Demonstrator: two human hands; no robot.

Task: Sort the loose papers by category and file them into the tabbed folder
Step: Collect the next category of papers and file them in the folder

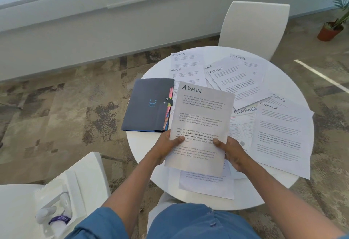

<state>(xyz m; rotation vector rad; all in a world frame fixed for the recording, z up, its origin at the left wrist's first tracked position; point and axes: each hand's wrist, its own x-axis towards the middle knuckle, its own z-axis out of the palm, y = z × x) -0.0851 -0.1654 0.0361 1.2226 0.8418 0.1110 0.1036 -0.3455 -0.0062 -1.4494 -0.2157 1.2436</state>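
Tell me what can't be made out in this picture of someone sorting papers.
Head view, the only one:
- Tab labels on the dark folder: too small, and partly behind the held ADMIN sheet.
- Fingers of the left hand and right hand: behind that sheet; only thumbs show.
- Heading of the sheet near the table edge: covered by the held sheet.
- Body text on the far SPORTS sheet: too small.
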